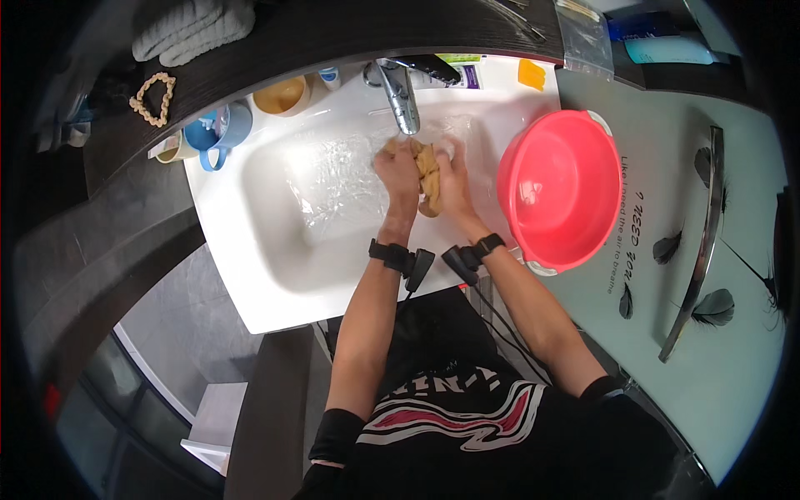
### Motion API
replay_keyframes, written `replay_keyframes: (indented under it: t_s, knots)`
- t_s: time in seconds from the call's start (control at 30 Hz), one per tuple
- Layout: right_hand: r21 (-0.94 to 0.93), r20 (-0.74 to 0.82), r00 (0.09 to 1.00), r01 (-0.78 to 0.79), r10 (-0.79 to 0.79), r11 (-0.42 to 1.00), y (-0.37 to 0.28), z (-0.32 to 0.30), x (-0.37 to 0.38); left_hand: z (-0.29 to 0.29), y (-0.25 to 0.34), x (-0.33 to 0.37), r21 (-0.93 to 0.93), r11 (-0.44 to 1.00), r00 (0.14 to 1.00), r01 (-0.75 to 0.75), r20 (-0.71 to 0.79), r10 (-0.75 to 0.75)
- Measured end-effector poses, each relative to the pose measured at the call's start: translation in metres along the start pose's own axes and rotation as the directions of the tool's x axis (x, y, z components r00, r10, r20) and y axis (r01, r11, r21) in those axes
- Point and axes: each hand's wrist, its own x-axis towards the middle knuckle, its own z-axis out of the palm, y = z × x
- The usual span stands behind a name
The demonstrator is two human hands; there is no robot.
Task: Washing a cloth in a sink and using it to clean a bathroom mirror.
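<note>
Under the chrome faucet (403,102), both my hands grip one bunched, wet-looking tan cloth (428,173). My left hand (397,175) is closed on its left side, and my right hand (454,185) is closed around its right side. Part of the cloth hangs down between the two hands. Below them, rippling water covers the bottom of the white sink (262,250). Whether water runs from the spout is hard to make out.
A pink basin (560,171) stands right of the sink, by a frosted glass door with a metal handle (700,242). Along the back left are a blue mug (225,129) and a tan cup (281,96). A dark shelf (317,33) overhangs the sink's far edge.
</note>
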Motion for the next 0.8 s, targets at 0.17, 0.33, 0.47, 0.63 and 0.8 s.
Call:
replay_keyframes:
  t_s: [0.17, 0.33, 0.47, 0.63, 0.8]
  knots:
    - [0.232, 0.366, 0.885, -0.385, 0.287, 0.893, -0.047, -0.011, -0.008, -0.026, 0.009, 0.009, -0.017, 0.989, 0.989, 0.146, 0.016, -0.146]
    - [0.424, 0.622, 0.753, -0.553, 0.213, 0.717, -0.037, -0.013, 0.006, -0.036, 0.037, -0.02, -0.254, 0.941, 0.93, 0.226, 0.345, -0.13]
    - [0.34, 0.602, 0.777, -0.458, 0.184, 0.821, -0.039, 0.008, 0.01, -0.058, 0.039, -0.017, -0.207, 0.949, 0.915, 0.239, 0.377, -0.148]
    - [0.064, 0.536, 0.809, -0.324, 0.241, 0.944, -0.065, 0.027, 0.023, -0.086, 0.03, -0.009, -0.038, 0.994, 0.945, 0.107, 0.313, -0.09]
    - [-0.205, 0.532, 0.827, -0.08, 0.18, 0.975, -0.073, 0.045, 0.033, -0.129, 0.035, -0.008, 0.164, 0.984, 0.998, -0.066, 0.023, 0.063]
